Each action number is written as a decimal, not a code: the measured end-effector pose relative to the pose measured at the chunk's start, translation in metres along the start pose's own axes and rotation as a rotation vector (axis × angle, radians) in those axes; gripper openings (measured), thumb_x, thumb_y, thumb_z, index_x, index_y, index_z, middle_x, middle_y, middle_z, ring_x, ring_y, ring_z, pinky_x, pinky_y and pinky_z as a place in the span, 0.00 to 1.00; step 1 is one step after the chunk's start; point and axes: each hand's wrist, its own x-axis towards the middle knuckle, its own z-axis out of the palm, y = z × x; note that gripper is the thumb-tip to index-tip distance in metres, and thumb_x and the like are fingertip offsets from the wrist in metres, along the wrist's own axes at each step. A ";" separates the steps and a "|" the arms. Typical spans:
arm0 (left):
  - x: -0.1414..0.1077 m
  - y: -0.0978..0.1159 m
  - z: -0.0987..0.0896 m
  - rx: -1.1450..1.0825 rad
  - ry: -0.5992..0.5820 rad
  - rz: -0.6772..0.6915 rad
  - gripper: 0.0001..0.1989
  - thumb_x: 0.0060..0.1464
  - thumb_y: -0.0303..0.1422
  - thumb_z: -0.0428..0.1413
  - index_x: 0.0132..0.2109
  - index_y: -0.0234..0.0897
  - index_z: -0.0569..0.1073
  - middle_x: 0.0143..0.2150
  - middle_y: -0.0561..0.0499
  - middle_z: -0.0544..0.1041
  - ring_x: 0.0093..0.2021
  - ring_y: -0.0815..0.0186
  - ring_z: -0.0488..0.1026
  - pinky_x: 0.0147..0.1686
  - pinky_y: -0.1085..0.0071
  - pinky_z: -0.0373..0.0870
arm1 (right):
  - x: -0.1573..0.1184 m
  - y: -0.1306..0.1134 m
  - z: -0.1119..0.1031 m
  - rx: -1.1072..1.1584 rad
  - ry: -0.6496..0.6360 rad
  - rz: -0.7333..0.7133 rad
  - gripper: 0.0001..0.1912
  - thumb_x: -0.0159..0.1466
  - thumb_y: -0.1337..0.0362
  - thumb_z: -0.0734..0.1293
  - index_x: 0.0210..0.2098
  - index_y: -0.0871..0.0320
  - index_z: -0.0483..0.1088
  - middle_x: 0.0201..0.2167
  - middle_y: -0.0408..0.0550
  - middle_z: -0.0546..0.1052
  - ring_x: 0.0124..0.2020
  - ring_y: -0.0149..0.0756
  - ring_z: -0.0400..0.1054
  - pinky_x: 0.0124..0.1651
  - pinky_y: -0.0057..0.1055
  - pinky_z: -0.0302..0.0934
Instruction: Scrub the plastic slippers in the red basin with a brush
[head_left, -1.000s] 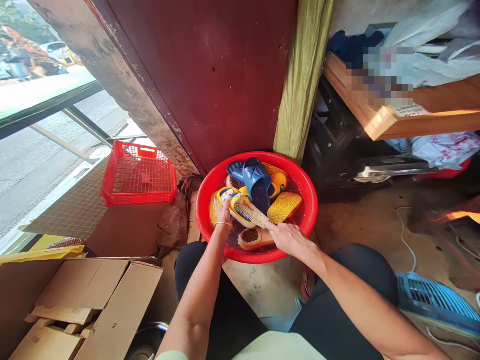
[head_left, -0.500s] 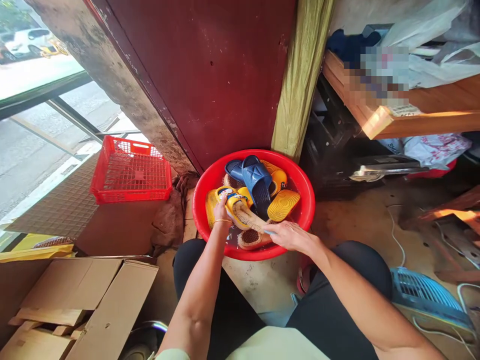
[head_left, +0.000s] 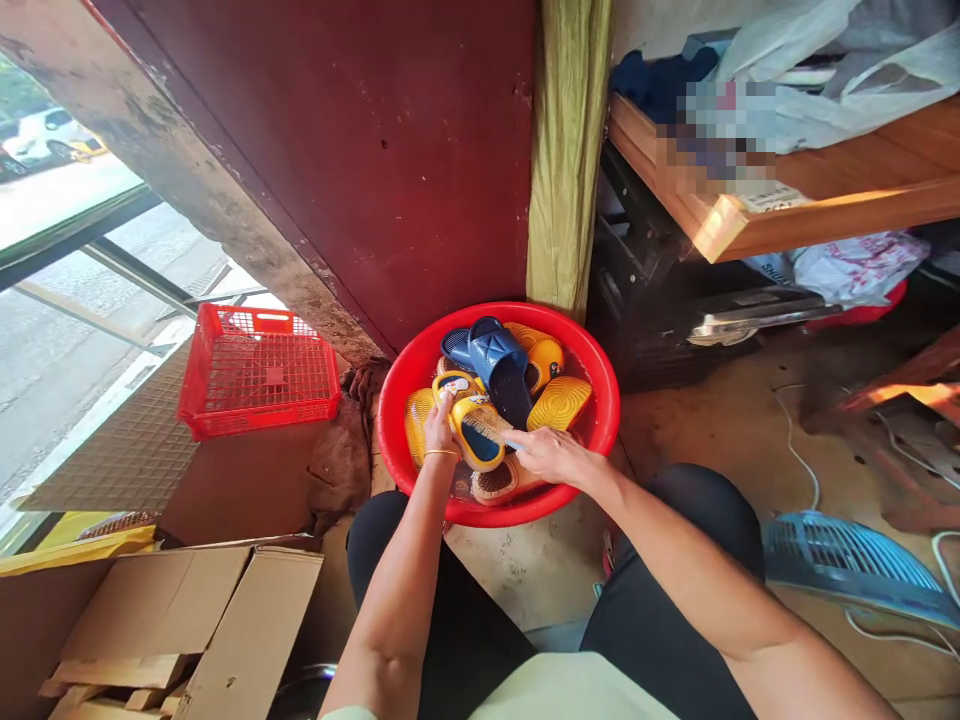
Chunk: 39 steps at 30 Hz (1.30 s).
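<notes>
My left hand (head_left: 439,428) is closed on a yellow slipper (head_left: 484,456) with a dark blue insole, held tilted over a red basin (head_left: 613,420). In my right hand (head_left: 553,454) is a scrub brush (head_left: 491,427), gripped by its handle. The bristles touch the insole; part of the handle is hidden by my fingers. Around them in the basin are blue slippers (head_left: 498,352), a yellow slipper sole (head_left: 559,404) facing up, and a beige slipper with a brown patterned sole (head_left: 495,482). Some water shows between them.
A red plastic crate (head_left: 259,370) stands on cardboard at the left, above an open cardboard box (head_left: 161,600). Behind the basin is a dark red door (head_left: 360,150). At the right are a wooden shelf (head_left: 825,215), a blue fan (head_left: 855,565) and loose cables.
The brush has drawn back and shifted along the insole, baring more of the blue. The yellow slipper has turned slightly in my left hand. The view has swung a little to the right.
</notes>
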 end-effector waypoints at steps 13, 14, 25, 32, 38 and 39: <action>0.006 0.000 0.022 -0.257 0.171 -0.001 0.23 0.54 0.45 0.64 0.51 0.37 0.72 0.40 0.50 0.80 0.37 0.67 0.79 0.41 0.71 0.75 | -0.044 0.024 -0.032 -0.145 0.055 0.080 0.28 0.68 0.62 0.59 0.68 0.46 0.64 0.47 0.50 0.82 0.46 0.44 0.77 0.47 0.34 0.67; 0.011 0.001 0.018 -0.302 0.193 -0.021 0.22 0.56 0.45 0.63 0.52 0.37 0.72 0.40 0.49 0.80 0.37 0.68 0.78 0.41 0.71 0.74 | -0.045 0.026 -0.032 -0.178 0.070 0.096 0.28 0.69 0.62 0.60 0.67 0.46 0.65 0.45 0.50 0.83 0.45 0.44 0.77 0.46 0.34 0.67; 0.036 -0.002 -0.010 0.663 -0.070 0.075 0.12 0.58 0.39 0.59 0.44 0.37 0.77 0.50 0.39 0.79 0.62 0.50 0.69 0.63 0.59 0.61 | -0.022 0.040 -0.012 0.066 0.261 0.044 0.27 0.70 0.60 0.60 0.68 0.47 0.64 0.52 0.46 0.81 0.46 0.40 0.78 0.44 0.29 0.69; 0.020 0.005 -0.025 1.311 0.124 0.122 0.26 0.59 0.36 0.55 0.64 0.45 0.69 0.70 0.42 0.64 0.72 0.44 0.52 0.68 0.42 0.49 | -0.011 0.017 -0.001 -0.082 0.075 0.072 0.30 0.70 0.60 0.58 0.71 0.44 0.58 0.45 0.48 0.83 0.43 0.41 0.78 0.42 0.32 0.67; 0.020 0.002 -0.055 1.343 0.144 -0.145 0.46 0.55 0.45 0.60 0.73 0.33 0.52 0.75 0.28 0.46 0.73 0.41 0.52 0.65 0.50 0.59 | 0.014 0.020 0.014 -0.135 0.066 0.156 0.30 0.71 0.59 0.58 0.71 0.45 0.57 0.50 0.51 0.81 0.50 0.43 0.75 0.48 0.33 0.65; 0.020 -0.001 -0.057 1.339 0.123 -0.156 0.49 0.52 0.47 0.62 0.73 0.32 0.50 0.75 0.27 0.46 0.72 0.40 0.53 0.65 0.52 0.60 | 0.018 0.020 0.017 -0.133 0.073 0.158 0.30 0.70 0.59 0.58 0.71 0.46 0.57 0.51 0.51 0.81 0.51 0.43 0.75 0.50 0.33 0.65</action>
